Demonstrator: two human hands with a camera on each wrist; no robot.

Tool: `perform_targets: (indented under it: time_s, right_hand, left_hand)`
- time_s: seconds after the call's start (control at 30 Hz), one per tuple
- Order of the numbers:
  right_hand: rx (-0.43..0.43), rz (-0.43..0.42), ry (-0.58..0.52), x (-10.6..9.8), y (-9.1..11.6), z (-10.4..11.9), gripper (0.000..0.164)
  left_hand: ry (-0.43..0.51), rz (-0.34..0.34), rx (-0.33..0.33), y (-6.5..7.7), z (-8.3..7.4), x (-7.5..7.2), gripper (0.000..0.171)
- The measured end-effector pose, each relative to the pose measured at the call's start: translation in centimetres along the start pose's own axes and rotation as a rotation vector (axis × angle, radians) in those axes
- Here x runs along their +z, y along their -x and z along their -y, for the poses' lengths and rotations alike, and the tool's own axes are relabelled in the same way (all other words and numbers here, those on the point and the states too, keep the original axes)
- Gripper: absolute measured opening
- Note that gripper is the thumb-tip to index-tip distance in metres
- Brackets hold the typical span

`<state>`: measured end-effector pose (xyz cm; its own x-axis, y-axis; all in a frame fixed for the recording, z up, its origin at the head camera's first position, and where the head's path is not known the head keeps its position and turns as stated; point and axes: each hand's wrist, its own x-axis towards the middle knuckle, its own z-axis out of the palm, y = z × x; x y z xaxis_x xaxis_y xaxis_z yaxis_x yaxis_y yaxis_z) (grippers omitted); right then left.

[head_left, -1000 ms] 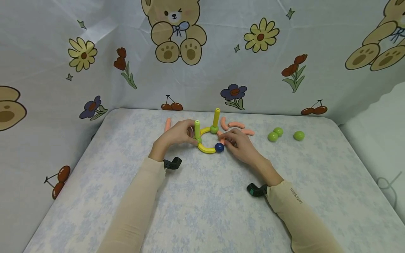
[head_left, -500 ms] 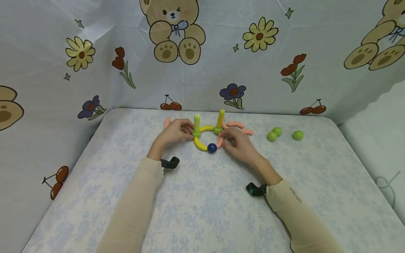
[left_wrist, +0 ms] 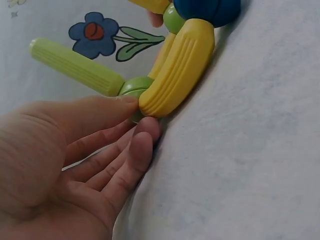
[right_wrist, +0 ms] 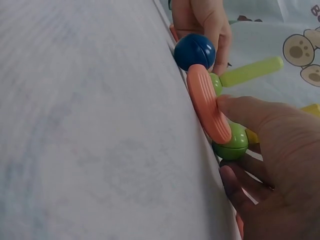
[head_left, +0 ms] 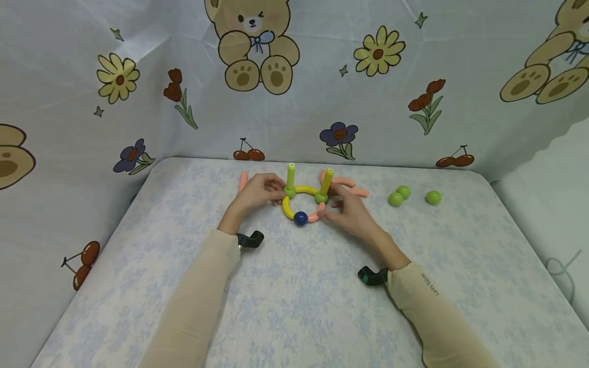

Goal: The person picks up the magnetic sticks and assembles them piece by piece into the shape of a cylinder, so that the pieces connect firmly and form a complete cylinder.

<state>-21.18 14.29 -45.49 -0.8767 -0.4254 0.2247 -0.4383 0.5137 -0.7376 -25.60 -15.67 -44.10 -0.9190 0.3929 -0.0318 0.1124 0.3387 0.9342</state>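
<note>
A ring of curved toy building rods and balls lies on the table between both hands. Its front has a blue ball (head_left: 301,219), flanked by a yellow curved rod (left_wrist: 180,70) and a pink curved rod (right_wrist: 207,105). From the left green ball (head_left: 289,192) rises a light green straight rod (head_left: 291,176); a yellow straight rod (head_left: 326,182) rises, tilted, from the right green ball (right_wrist: 233,142). My left hand (head_left: 259,191) pinches the left green ball between thumb and fingers. With its thumb against the pink curved rod and fingers by the right green ball, my right hand (head_left: 352,212) holds the ring.
Behind my right hand lie loose pink curved rods (head_left: 344,181). Another pink rod (head_left: 243,180) is beyond my left hand. Three loose green balls, one of them here (head_left: 433,197), sit farther right. A printed cloth (head_left: 294,117) hangs along the table's back edge.
The ring has turned clockwise as seen from the head: the blue ball moved left, the left green ball farther back, the right one rightward and nearer. Both hands stay at the ring.
</note>
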Motion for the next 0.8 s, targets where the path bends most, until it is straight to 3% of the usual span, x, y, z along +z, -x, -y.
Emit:
perform_targets:
  time_s: [0.17,0.3,0.47,0.67,0.73,0.8]
  right_hand:
    - [-0.002,-0.003,0.002,-0.1,0.1,0.0,0.054]
    - [0.022,0.032,-0.038,-0.2,0.2,0.0,0.056]
    - [0.046,0.075,-0.025,-0.3,0.2,0.1,0.061]
    - [0.044,0.061,-0.016,0.0,0.4,-0.1,0.061]
    - [0.039,0.045,0.001,0.1,0.4,-0.2,0.061]
    - [0.032,0.024,0.032,0.1,0.3,-0.2,0.062]
  left_hand:
    - [-0.061,-0.101,0.005,-0.2,-0.1,1.2,0.017]
    - [-0.127,-0.173,0.01,-0.6,0.1,2.4,0.014]
    - [-0.187,-0.211,0.026,-0.9,0.2,3.2,0.012]
    - [-0.202,-0.236,0.012,-0.7,-0.1,2.4,0.01]
    - [-0.23,-0.291,0.015,-0.5,-0.4,1.5,0.01]
    - [-0.287,-0.39,0.032,-0.2,-0.7,0.4,0.009]
